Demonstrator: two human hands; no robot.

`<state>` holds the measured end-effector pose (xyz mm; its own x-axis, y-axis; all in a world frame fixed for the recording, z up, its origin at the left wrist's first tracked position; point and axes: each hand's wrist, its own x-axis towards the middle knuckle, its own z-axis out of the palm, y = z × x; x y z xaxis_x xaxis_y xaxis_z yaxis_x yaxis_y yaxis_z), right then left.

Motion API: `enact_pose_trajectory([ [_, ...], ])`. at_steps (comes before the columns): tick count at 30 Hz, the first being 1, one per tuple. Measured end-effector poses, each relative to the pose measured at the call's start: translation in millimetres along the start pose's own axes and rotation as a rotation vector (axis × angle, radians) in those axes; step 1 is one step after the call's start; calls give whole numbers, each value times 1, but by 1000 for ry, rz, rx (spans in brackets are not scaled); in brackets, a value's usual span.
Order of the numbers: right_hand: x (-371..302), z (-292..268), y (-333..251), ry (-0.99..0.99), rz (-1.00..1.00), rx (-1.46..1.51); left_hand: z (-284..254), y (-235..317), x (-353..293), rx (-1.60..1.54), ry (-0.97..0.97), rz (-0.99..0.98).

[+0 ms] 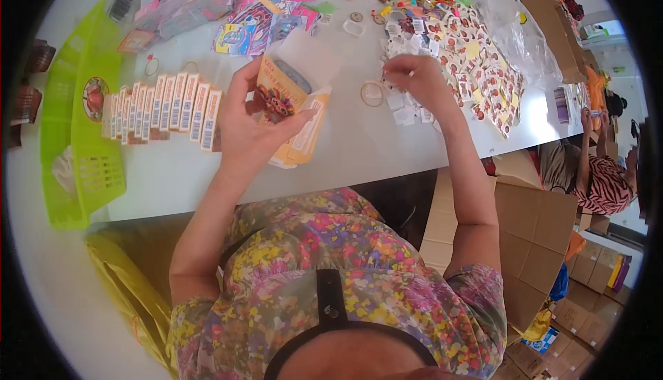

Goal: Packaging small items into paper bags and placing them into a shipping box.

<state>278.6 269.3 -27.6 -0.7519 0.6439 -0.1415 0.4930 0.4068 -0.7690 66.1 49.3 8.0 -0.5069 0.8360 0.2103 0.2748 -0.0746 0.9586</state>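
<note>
My left hand holds a small open cardboard box, orange and white with a printed picture, tilted over the white table. My right hand reaches to the right of it, fingers pinched on a small white piece at the edge of a heap of small printed cards. A clear ring-shaped item lies on the table between my hands.
A row of closed small boxes stands left of my left hand. A green plastic basket sits at the far left. Colourful packets and trinkets lie at the back. Brown cartons stand lower right; another person sits at the right.
</note>
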Motion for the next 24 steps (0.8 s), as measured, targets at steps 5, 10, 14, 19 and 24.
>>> enact_pose_trajectory([
  [5,36,-14,16,512,-185,-513,4,3,2,27,-16,-6],
  [10,52,-19,21,333,27,-526,5,1,6,19,-14,18],
  [14,49,-15,30,463,-86,-609,5,0,6,5,-31,1],
  [19,36,-35,44,599,-92,-93,11,6,5,-43,-60,-49],
  [24,13,-51,11,397,146,758,20,-10,9,258,-116,141],
])
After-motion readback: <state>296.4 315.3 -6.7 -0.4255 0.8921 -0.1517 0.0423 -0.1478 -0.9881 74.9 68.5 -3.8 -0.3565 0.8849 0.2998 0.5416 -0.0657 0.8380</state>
